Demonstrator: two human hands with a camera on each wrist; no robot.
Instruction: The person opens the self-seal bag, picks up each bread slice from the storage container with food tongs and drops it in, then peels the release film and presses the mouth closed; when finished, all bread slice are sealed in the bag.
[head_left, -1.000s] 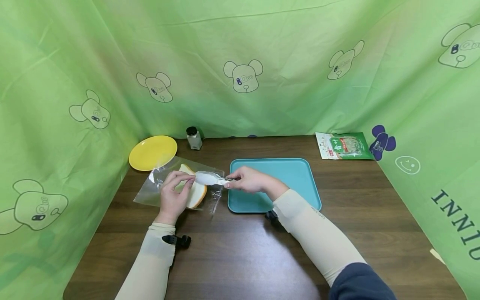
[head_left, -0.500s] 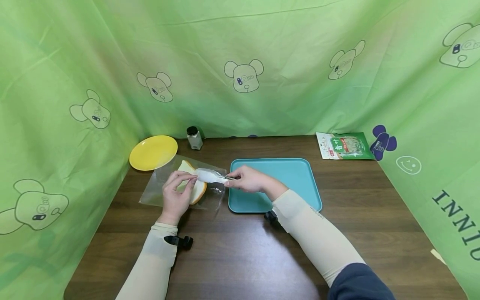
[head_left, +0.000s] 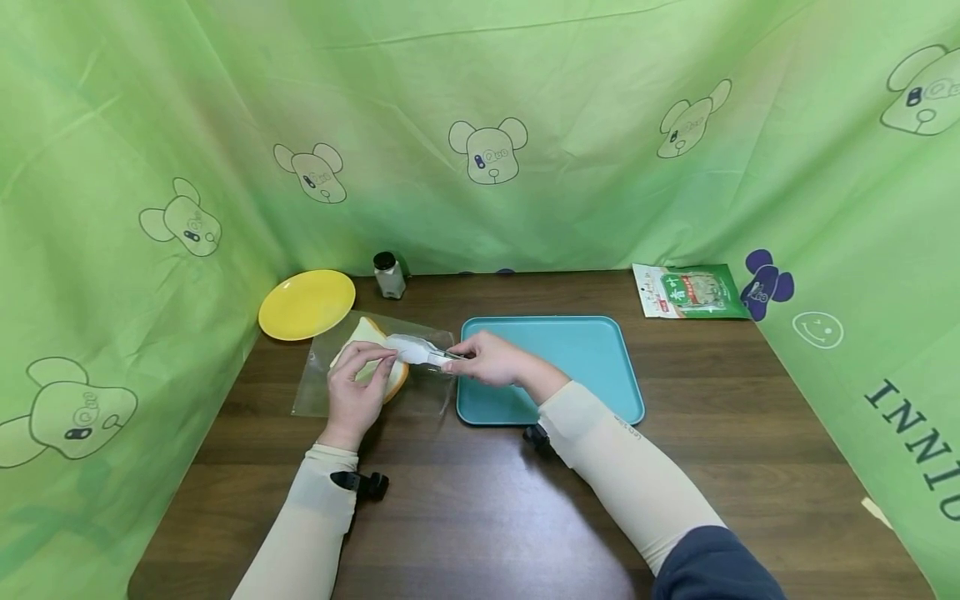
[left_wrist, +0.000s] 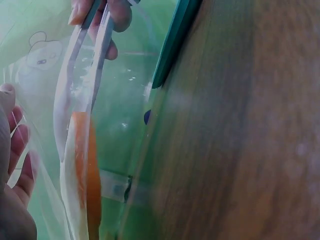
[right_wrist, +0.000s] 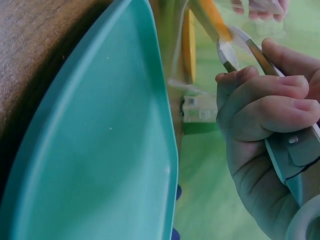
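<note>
My right hand (head_left: 491, 358) holds metal tongs with white tips (head_left: 412, 349); in the right wrist view its fingers curl round the tongs' handle (right_wrist: 295, 145). Between the tips is the orange-brown crust edge of a bread slice (left_wrist: 87, 175), seen in the left wrist view. A clear plastic bag (head_left: 315, 392) surrounds the slice. With thumb and fingertips together, my left hand (head_left: 356, 396) pinches the bag's film beside the tips. The blue tray (head_left: 555, 333) lies under and beyond my right hand.
A yellow plate (head_left: 307, 305) stands at the back left, with a black-capped jar (head_left: 389, 277) to its right. At the back right lies a green and white packet (head_left: 690, 292). Green printed cloth hangs behind the wooden table (head_left: 480, 500).
The bag and the bread have shifted and turned slightly, the bag's left edge moving right. My left hand has moved a little to the right; both hands keep their holds.
</note>
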